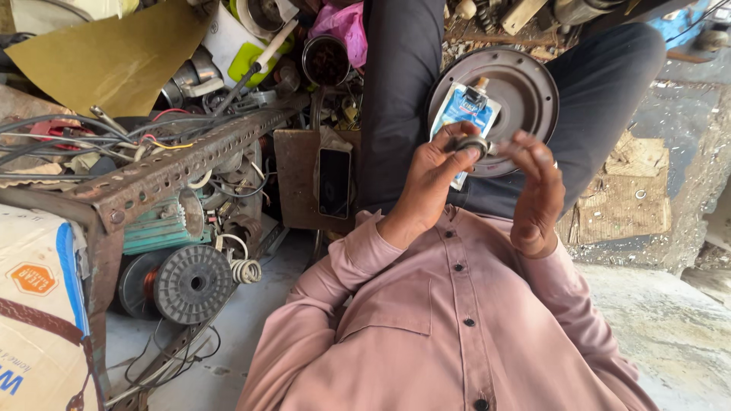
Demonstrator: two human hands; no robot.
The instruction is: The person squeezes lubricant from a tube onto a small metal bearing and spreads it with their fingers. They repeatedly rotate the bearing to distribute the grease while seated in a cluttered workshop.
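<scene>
Small metal ring (470, 144), dark and round like a bearing, pinched between thumb and fingertips of the left hand (435, 173), raised above the lap. Sits at the very tips of that closed grip, not in the palm, with its right side poking out toward the right hand (537, 190). Right fingers (525, 146) loosely curled, tips touching or just beside the ring's edge; cannot tell whether actually gripping it. Directly behind the ring, a blue and white sachet (463, 114) lying on a round grey metal disc (524, 91) resting across the dark trousers (609, 91). Below the hands, a pink buttoned shirt (457, 320). Left of the lap, a phone (333, 183) standing against a brown board (293, 179). Farther left, a rusty perforated angle-iron frame (175, 171), tangled wires (68, 137) and a grey spool (192, 283).
</scene>
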